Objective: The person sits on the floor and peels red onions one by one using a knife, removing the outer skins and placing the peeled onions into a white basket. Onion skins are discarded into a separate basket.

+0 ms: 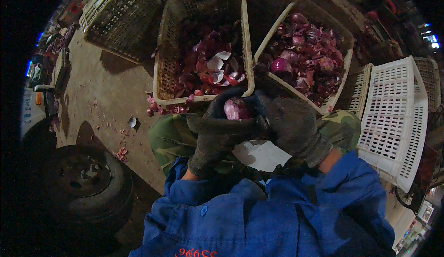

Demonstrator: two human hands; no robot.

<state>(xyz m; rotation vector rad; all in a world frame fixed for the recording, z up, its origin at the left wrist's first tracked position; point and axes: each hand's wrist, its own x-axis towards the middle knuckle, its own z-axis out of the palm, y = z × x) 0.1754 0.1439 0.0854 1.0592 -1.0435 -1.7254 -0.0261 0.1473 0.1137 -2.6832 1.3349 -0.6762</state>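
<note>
My left hand (216, 128), in a dark grey work glove, is closed around a red onion (237, 109). Pale, glossy purple flesh shows on the onion's left face; its right side lies in shadow. My right hand (291, 125), gloved alike, has its fingers bent against that shadowed side. Whether it grips the onion or a small tool is hidden. Just ahead of both hands stands a plastic crate (204, 100) holding onion skins (211, 66). To the right, a second crate (291, 87) contains red onions (281, 66) among loose skins.
Another mesh crate (118, 31) stands at the upper left. White perforated crates (388, 114) are close by my right knee. A wheel with a tyre (86, 177) lies to my left. Skin scraps (121, 154) litter the concrete floor (104, 94). Something white (265, 154) shows between my legs.
</note>
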